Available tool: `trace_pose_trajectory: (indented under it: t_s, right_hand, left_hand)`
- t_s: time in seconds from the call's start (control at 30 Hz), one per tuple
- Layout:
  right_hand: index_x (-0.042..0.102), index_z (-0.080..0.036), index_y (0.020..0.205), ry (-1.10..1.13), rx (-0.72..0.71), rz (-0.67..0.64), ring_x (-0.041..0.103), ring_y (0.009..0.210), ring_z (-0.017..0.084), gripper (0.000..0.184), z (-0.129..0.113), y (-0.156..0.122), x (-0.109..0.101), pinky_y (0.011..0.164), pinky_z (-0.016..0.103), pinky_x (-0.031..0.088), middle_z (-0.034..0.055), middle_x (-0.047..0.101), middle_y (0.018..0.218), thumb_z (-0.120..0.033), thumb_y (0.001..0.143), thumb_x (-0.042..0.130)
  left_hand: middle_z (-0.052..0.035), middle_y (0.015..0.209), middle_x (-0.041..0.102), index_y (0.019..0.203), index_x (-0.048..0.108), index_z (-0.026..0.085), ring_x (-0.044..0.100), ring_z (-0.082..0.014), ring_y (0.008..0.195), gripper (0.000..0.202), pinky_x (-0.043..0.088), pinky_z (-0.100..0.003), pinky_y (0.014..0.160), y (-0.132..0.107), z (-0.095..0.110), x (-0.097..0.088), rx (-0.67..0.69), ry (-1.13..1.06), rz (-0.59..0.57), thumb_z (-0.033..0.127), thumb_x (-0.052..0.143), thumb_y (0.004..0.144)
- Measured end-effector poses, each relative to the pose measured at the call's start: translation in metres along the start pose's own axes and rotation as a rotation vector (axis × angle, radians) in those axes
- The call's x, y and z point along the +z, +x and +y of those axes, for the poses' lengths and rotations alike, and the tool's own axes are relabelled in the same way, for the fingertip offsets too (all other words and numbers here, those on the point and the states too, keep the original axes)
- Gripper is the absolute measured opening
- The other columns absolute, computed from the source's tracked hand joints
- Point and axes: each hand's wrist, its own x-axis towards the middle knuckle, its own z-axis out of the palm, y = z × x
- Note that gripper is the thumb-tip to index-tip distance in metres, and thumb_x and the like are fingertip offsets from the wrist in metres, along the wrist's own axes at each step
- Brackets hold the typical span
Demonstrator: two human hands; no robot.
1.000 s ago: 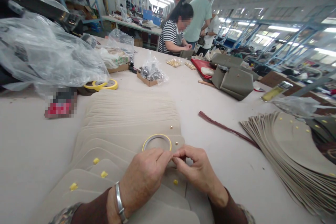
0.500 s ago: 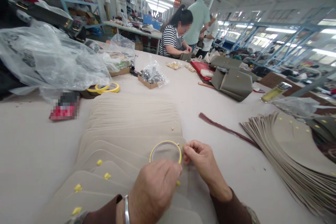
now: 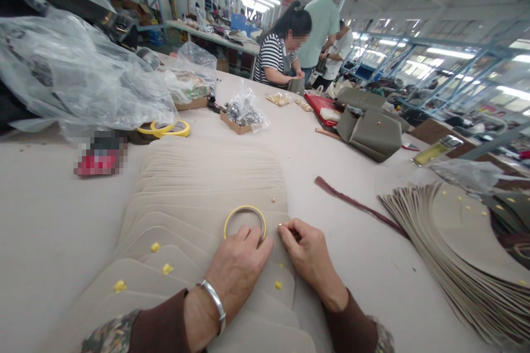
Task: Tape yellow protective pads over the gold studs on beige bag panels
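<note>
My left hand [image 3: 240, 262] is closed around the lower side of a thin roll of yellow tape [image 3: 245, 208], which stands tilted over the overlapping beige leather-like panels [image 3: 207, 176]. Close by on the right, my right hand [image 3: 304, 242] is pinched at the right edge of a panel, its fingertips by a small shiny stud [image 3: 280, 225]. Whatever lies between those fingertips is hidden. Farther up, another panel bears a bare metal stud [image 3: 273, 200]. Small yellow tape pieces [image 3: 167, 269] stick to several nearer panels, one of them [image 3: 278, 285] just below my hands.
A fanned stack of panels [image 3: 455, 253] lies at right, beside a dark red strip [image 3: 360, 204]. Yellow tape rolls [image 3: 178, 128], plastic bags [image 3: 91, 77] and a box of metal parts [image 3: 240, 121] sit farther back. A person in stripes [image 3: 275, 58] works across the table.
My left hand has shifted left with the tape roll and its fingers lie flatter. My right fingertips have moved slightly left onto the stud; the yellow bit seen at them before is no longer visible.
</note>
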Motion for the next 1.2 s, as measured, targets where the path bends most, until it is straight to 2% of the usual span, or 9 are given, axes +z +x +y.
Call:
trace_pose_trajectory:
  t_s: [0.17,0.3,0.4,0.47,0.53,0.73,0.97,1.07,1.2]
  right_hand:
    - [0.06,-0.018,0.071,-0.175,-0.07,0.072,0.057,0.057,0.015,0.019,0.001,0.002,0.009,0.059,0.025,0.042,0.0017,0.065,0.064,-0.022,0.088,0.052]
    - [0.059,-0.019,0.066,-0.163,0.012,0.076,0.06,0.055,0.015,0.02,0.002,0.006,0.01,0.057,0.025,0.043,0.0022,0.067,0.064,-0.024,0.086,0.055]
    - [0.063,-0.017,0.085,0.003,0.165,0.045,0.061,0.051,0.016,0.014,0.005,0.007,0.006,0.051,0.025,0.046,0.0004,0.066,0.06,-0.031,0.085,0.058]
    - [0.058,-0.016,0.104,0.199,0.289,0.042,0.06,0.046,0.015,0.028,0.008,0.004,0.003,0.044,0.024,0.046,-0.0016,0.065,0.06,-0.038,0.086,0.057]
    - [0.057,-0.016,0.103,0.342,0.331,0.041,0.061,0.047,0.015,0.031,0.012,-0.001,0.002,0.043,0.024,0.048,-0.0014,0.064,0.061,-0.043,0.089,0.054]
    - [0.069,-0.018,0.08,0.017,-0.005,0.074,0.061,0.059,0.016,0.019,0.007,-0.011,0.007,0.058,0.025,0.048,0.003,0.066,0.065,-0.028,0.089,0.055]
    - [0.069,-0.017,0.078,-0.03,0.019,0.099,0.061,0.06,0.015,0.019,0.0,0.003,0.011,0.059,0.024,0.045,0.0031,0.069,0.068,-0.024,0.087,0.055]
    - [0.07,-0.016,0.074,-0.037,0.043,-0.001,0.059,0.06,0.014,0.018,0.0,0.001,0.001,0.06,0.024,0.043,0.0016,0.069,0.067,-0.023,0.084,0.057]
    - [0.069,-0.016,0.063,-0.007,0.131,-0.343,0.054,0.052,0.012,0.02,-0.002,-0.006,-0.015,0.049,0.021,0.035,-0.0014,0.064,0.056,-0.022,0.081,0.061]
  left_hand:
    - [-0.0047,0.087,0.059,0.088,0.055,0.02,0.055,-0.0217,0.078,0.01,0.051,-0.033,0.063,0.0,0.0,-0.001,-0.008,-0.02,-0.016,0.012,0.05,0.089]
    - [-0.0041,0.085,0.059,0.087,0.056,0.019,0.054,-0.0201,0.079,0.008,0.05,-0.031,0.065,0.0,-0.001,-0.004,-0.02,-0.025,-0.025,0.012,0.051,0.089]
    - [-0.0044,0.086,0.059,0.087,0.056,0.019,0.054,-0.0207,0.079,0.009,0.051,-0.031,0.065,0.0,-0.001,-0.005,-0.026,-0.027,-0.034,0.012,0.052,0.088]
    - [-0.0046,0.087,0.06,0.087,0.056,0.02,0.054,-0.0211,0.079,0.01,0.051,-0.032,0.065,-0.001,-0.001,-0.004,-0.032,-0.033,-0.035,0.011,0.052,0.088]
    - [-0.0045,0.088,0.06,0.087,0.056,0.02,0.055,-0.0212,0.08,0.01,0.051,-0.032,0.066,-0.001,0.0,-0.003,-0.041,-0.045,-0.034,0.01,0.053,0.087]
    - [-0.0033,0.088,0.061,0.09,0.056,0.02,0.056,-0.0212,0.082,0.01,0.052,-0.032,0.068,-0.001,-0.012,-0.007,-0.041,-0.069,0.024,0.011,0.054,0.088]
    - [-0.0048,0.086,0.062,0.09,0.058,0.018,0.056,-0.0245,0.087,0.011,0.052,-0.036,0.072,0.007,-0.039,-0.014,-0.141,0.004,0.127,0.01,0.051,0.089]
    - [-0.0047,0.086,0.062,0.089,0.058,0.018,0.057,-0.0252,0.087,0.013,0.052,-0.037,0.071,0.007,-0.04,-0.014,-0.16,0.01,0.107,0.009,0.05,0.088]
    - [-0.0043,0.085,0.064,0.09,0.059,0.018,0.059,-0.0252,0.085,0.012,0.054,-0.037,0.071,0.004,-0.039,-0.013,-0.147,-0.011,0.133,0.009,0.052,0.088]
